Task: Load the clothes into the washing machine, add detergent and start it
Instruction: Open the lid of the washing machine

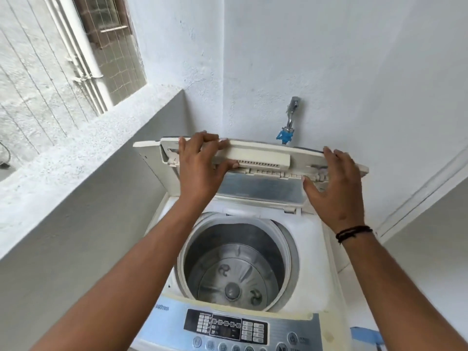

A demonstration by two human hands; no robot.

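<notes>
One top-loading washing machine (243, 249) standing in a white corner, its folding lid (266, 158) raised upright at the back. Two hands on that lid: left hand (200, 163) gripping the upper folded edge, fingers curling over the top and thumb pressing underneath; right hand (334, 183) resting on the right end, fingers spread and fairly straight. One steel drum (235, 269) lying open below, showing no clothes. One control panel (228, 328) sitting nearest. One tap (290, 117) projecting from the wall behind. One black wristband (353, 233) circling the right wrist
</notes>
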